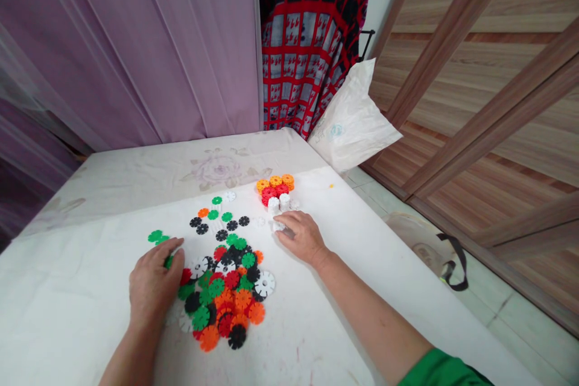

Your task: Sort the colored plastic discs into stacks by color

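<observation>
My right hand (298, 235) is closed at the fingertips on white notched discs (277, 225), partly hidden by its fingers. Just beyond it stand white disc stacks (284, 201), with red disc stacks (275, 194) and orange disc stacks (275, 181) behind them. My left hand (156, 277) rests at the left side of a loose pile of notched plastic discs (224, 295) in green, red, orange, black and white. Its thumb and fingers are apart, and a green disc (169, 262) shows between them. More green discs (156, 236) lie just past its fingers.
Scattered black, green and orange discs (221, 234) lie beyond the pile on the white-covered table (316, 325). A white plastic bag (350, 120) hangs at the far right corner. Purple curtains (181, 42) border the back, and wooden cabinet doors (474, 102) stand on the right.
</observation>
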Demonstrator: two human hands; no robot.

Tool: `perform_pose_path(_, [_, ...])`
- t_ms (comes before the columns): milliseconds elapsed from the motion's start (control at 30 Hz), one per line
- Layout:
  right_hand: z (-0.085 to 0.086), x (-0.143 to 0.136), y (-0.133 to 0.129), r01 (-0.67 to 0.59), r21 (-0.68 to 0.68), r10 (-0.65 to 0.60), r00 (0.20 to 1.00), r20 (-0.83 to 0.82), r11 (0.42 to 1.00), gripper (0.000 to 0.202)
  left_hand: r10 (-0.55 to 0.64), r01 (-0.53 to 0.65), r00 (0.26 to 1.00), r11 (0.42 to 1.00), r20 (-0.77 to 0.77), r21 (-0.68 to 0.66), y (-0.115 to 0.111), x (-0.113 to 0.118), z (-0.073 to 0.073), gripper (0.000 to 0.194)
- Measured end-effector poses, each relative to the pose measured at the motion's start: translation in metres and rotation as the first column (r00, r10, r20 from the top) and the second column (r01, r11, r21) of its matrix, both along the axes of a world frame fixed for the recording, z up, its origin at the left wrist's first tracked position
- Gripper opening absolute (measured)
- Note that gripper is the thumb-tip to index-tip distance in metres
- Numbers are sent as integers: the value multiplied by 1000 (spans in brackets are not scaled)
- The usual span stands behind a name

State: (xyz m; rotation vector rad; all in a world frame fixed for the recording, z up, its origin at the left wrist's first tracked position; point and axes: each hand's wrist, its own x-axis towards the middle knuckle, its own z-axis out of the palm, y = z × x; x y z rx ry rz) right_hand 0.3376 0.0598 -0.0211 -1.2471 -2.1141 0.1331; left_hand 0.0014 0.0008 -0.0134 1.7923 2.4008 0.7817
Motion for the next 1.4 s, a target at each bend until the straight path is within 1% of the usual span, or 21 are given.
perform_pose_path(100, [-2,1,0,6,5,-6,1000,-8,1000,25,7,-7,1000,1000,2,6,0,1,0,42])
perform_pose_path(200, [-3,1,0,17,-4,-17,1000,-15,1000,26,7,-7,1000,1000,11,-1,0,1,1,42])
perform_pose_path(333, [1,-2,-2,56,-60,-57,998,-12,997,30,3,-3,1000,1000,24,-9,-1,1,1,43])
perform_pose_path(467, [4,-3,-2,103,-121,-103,995,12,987,22,9,-9,999,1000,33,16,0,1,0,37])
perform_pose_path(567, [4,-3,-1,122,-134,-120,993,23,983,18,12,-14,999,999,32,34,0,0,-1,35])
perform_pose_path(700, [4,-4,-2,124,-138,-125,992,7,983,19,4,-4,1000,1000,14,22,0,0,-3,38])
perform_pose_path(800, [3,-3,-2,137,-132,-143,989,-39,982,20,-11,11,1000,1000,-1,6,0,-1,-4,43])
perform_pose_path(900, [1,7,5,181,-112,-193,975,-110,977,18,-13,13,1000,1000,4,9,0,-1,-3,44])
perform_pose_path(1000, [2,24,20,264,-102,-279,944,-174,959,16,-12,12,1000,1000,3,9,0,-1,-3,44])
perform_pose_path(1067, [2,34,31,329,-115,-346,920,-183,937,16,-7,7,1000,1000,-1,10,0,-1,-3,43])
perform_pose_path(1133, [2,40,41,363,-134,-382,909,-165,922,17,-2,2,1000,1000,-1,6,0,-1,-3,43])
perform_pose_path(1233, [1,41,50,359,-149,-377,918,-125,921,18,-5,5,1000,1000,-5,-4,0,-1,-2,42])
perform_pose_path(1400, [-3,37,53,348,-147,-362,928,-85,926,17,0,0,1000,1000,-4,-7,0,0,-1,45])
